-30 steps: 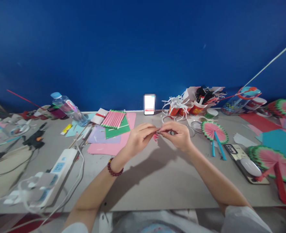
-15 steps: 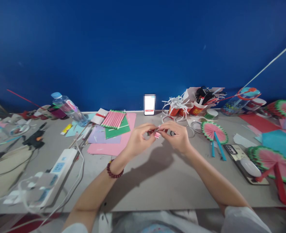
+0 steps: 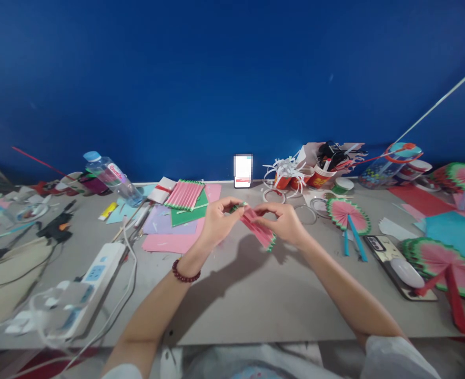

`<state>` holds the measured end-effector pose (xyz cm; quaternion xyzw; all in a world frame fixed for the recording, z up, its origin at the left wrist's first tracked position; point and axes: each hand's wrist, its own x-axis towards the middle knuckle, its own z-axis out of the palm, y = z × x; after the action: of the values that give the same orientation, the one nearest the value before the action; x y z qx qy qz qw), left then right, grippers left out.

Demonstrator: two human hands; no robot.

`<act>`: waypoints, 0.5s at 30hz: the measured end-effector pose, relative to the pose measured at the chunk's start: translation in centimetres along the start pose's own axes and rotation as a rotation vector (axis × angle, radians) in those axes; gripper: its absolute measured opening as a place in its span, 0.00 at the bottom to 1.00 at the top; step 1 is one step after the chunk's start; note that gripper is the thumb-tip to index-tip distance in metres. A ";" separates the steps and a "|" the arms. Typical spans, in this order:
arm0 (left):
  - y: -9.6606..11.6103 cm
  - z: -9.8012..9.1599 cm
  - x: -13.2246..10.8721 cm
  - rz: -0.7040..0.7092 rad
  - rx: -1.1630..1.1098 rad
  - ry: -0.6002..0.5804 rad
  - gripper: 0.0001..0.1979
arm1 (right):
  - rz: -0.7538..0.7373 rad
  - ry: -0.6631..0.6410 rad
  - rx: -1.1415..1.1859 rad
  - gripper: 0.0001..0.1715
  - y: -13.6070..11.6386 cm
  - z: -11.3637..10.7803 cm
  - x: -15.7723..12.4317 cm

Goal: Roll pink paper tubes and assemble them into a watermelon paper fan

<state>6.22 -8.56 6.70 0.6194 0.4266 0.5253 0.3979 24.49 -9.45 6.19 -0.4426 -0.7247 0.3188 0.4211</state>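
Between my hands is a pleated strip of pink paper (image 3: 261, 230) with green edges, held above the table and slanting down to the right. My left hand (image 3: 223, 220) pinches its upper left end between thumb and fingers. Closed on the pleats nearer the middle is my right hand (image 3: 281, 221). A similar pink and green pleated paper (image 3: 185, 194) lies on a green sheet (image 3: 196, 211) to the left. To the right rests a round watermelon-patterned paper fan (image 3: 349, 215) with blue sticks.
A lit phone (image 3: 243, 171) stands against the blue wall. At left are a power strip (image 3: 94, 279), a bottle (image 3: 116, 179) and a glue gun (image 3: 59, 223). Cups with paper strips (image 3: 290, 171) stand behind my right hand. A mouse (image 3: 406, 272) sits on another phone (image 3: 382, 258).
The pleated paper, mostly hidden before, now shows its length and hangs down to the right. My left hand has shifted slightly left, and my right hand has moved down a little.
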 end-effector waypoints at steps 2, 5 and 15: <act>-0.1 -0.1 0.2 -0.035 -0.051 0.005 0.09 | 0.038 -0.015 0.028 0.12 0.0 0.1 0.0; -0.1 -0.2 0.2 -0.071 -0.103 0.006 0.10 | 0.086 0.000 0.035 0.12 0.1 0.3 -0.1; -0.2 -0.2 0.3 -0.023 -0.105 -0.007 0.09 | 0.160 -0.029 0.168 0.15 0.6 0.3 0.2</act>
<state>6.04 -8.26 6.65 0.5945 0.4039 0.5404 0.4374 24.37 -9.02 5.56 -0.4575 -0.6636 0.4175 0.4196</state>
